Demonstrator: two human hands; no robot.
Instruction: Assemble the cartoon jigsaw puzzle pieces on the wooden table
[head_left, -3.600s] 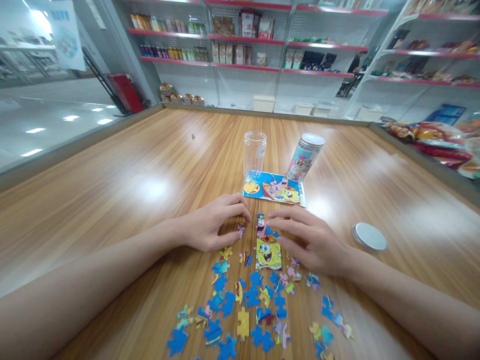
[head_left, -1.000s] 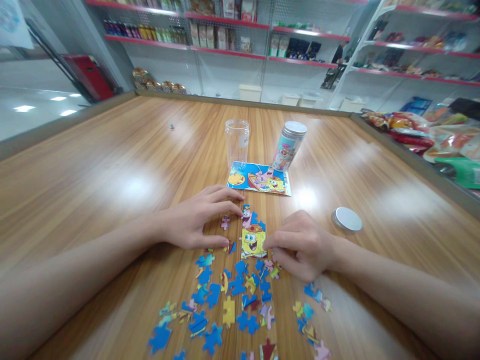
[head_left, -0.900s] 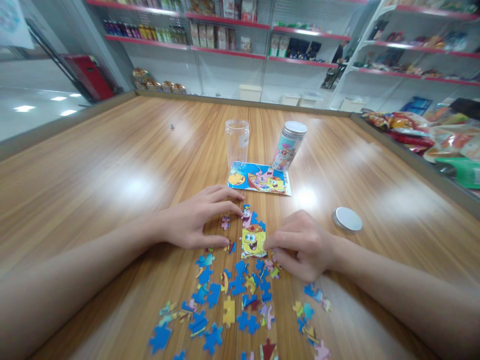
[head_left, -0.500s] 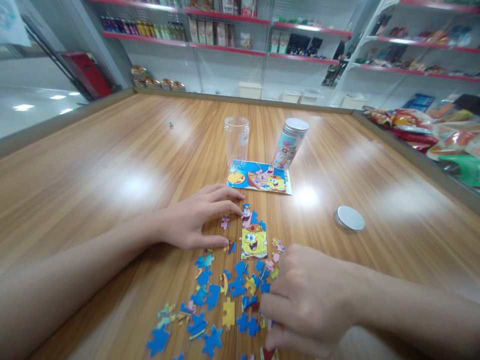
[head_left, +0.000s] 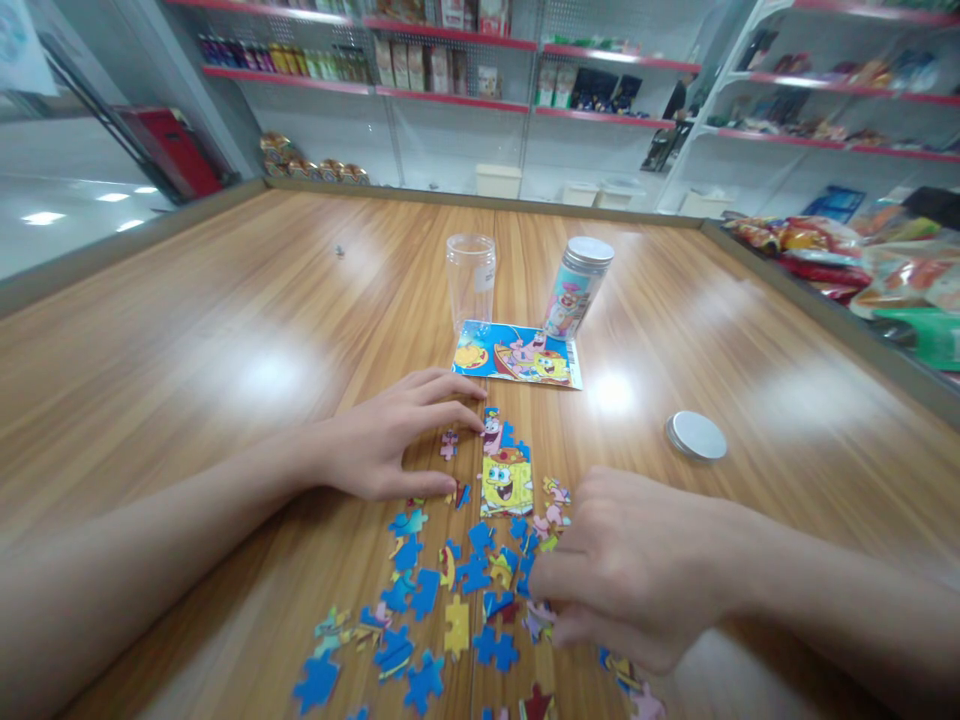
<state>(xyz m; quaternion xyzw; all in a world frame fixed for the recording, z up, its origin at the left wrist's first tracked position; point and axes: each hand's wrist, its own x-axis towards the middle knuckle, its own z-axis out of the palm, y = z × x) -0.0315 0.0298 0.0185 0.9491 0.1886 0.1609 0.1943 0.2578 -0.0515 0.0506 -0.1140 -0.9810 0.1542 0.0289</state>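
Note:
My left hand (head_left: 390, 440) lies flat on the wooden table (head_left: 225, 340), fingers stretched out, fingertips touching the top of a small joined patch of cartoon puzzle (head_left: 506, 470). My right hand (head_left: 630, 570) is lower, fingers curled and pinched over the loose puzzle pieces (head_left: 450, 600) near the front edge. What sits in that pinch is hidden. A printed reference picture (head_left: 517, 355) lies beyond the joined patch.
A clear empty jar (head_left: 471, 280) and a printed tube with a silver lid (head_left: 577, 285) stand behind the picture. A loose silver lid (head_left: 696, 436) lies to the right. Snack bags (head_left: 862, 260) line the right edge. Shop shelves (head_left: 480, 90) stand behind the table.
My right hand left the side of the joined patch, dropped towards me into the loose pieces, and has now shifted slightly up and curled into a pinch. My left hand has stayed put.

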